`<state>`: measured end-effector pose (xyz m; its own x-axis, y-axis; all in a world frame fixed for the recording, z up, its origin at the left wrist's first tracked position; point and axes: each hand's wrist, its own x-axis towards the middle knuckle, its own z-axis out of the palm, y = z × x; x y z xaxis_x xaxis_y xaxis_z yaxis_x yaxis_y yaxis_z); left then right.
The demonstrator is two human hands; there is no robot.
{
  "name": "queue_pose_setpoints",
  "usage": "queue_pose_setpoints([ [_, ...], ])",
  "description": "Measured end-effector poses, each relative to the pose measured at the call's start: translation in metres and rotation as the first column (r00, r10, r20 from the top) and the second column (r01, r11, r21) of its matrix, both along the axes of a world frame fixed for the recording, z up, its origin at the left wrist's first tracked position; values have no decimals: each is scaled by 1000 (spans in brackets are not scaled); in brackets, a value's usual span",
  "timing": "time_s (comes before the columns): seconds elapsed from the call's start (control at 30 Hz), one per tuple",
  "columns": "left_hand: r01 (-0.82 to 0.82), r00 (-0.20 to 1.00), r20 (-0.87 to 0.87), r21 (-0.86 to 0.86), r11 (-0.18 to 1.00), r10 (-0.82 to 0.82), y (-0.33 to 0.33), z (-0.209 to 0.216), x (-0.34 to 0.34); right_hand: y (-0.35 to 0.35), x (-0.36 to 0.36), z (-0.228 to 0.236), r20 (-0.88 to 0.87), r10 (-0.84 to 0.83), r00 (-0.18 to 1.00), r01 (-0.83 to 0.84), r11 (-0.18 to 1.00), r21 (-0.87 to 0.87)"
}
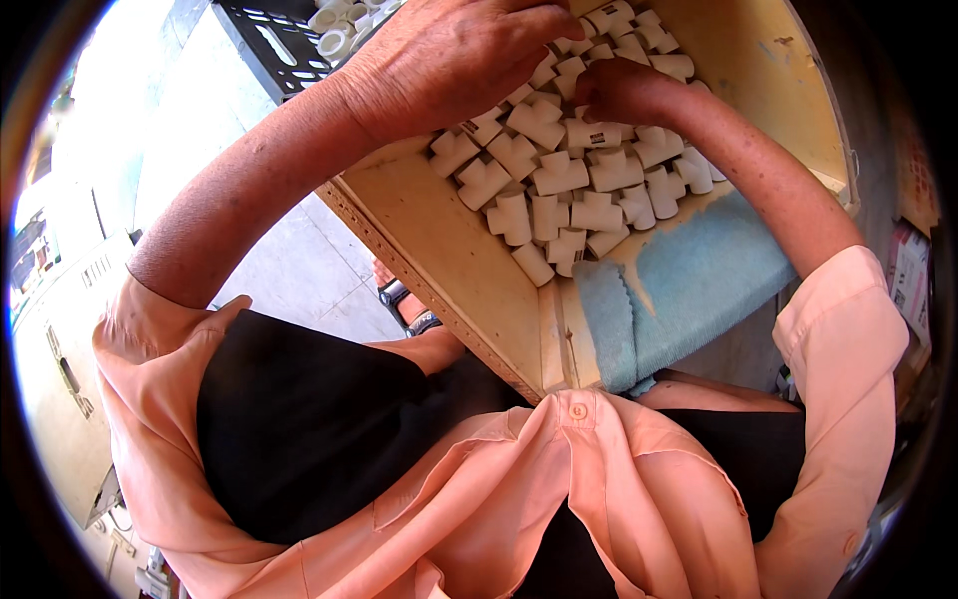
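Observation:
White T-shaped pipe fittings (559,173) lie heaped in a pale yellow wooden box (419,215) in front of me. My left hand (464,60) reaches over the box's left side, its fingers bent together above the far part of the heap. What they hold, if anything, is hidden. Among the fittings farther right, my right hand (621,92) is closed with its knuckles curled. The back of that hand covers whatever is in its fingers.
A black plastic crate (267,50) with white ring-shaped fittings (337,42) stands at the far left, beside the box. Blue cloth (699,275) covers part of the box's near right. A sandaled foot (404,299) rests on the tiled floor (324,265). Packages (910,265) stand at the right edge.

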<state>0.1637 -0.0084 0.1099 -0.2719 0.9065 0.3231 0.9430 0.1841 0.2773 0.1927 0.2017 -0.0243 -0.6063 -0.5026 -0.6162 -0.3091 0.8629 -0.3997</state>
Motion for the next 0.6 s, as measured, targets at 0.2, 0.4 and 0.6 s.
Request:
queue_pose_setpoints([
  [0.2,0,1000,8,15,1000,0,-2,-8,-2,-3,3,7,105,-62,993,75,990,-123],
  [0.4,-7,1000,-3,-43,999,7,-1,-2,-1,-2,2,4,100,-58,993,64,996,-64],
  [0.6,34,986,160,48,998,-41,-5,-5,-5,4,-4,4,-33,-110,993,106,989,-98],
])
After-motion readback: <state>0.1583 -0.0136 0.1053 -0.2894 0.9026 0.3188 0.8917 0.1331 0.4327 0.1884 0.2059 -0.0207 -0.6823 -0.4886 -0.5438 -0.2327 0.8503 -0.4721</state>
